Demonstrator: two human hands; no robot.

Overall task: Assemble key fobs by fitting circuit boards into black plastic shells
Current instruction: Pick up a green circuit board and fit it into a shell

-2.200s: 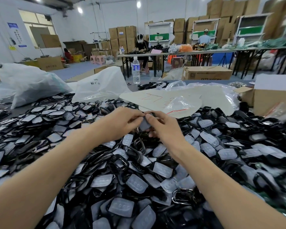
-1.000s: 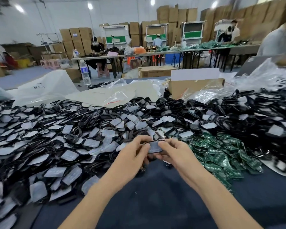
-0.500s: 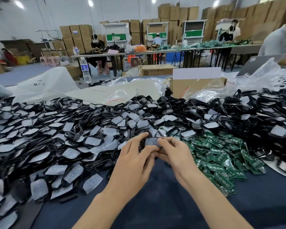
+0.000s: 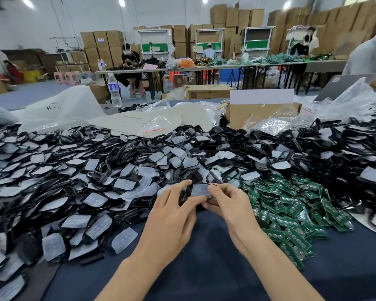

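Left hand and right hand together, both still pinching one black shell. Same spot as moment before, at near edge of shell pile. Shell underside hidden by fingers; can't tell whether board is inside. Shell face: frosted translucent pad in glossy black frame. Green circuit boards heaped right, on dark blue surface.

shells black plastic, glossy | inserts milky, matt | circuit boards green, shiny, bright metal discs | tabletop dark blue cloth, matt | box plain brown cardboard | bags clear crinkly film
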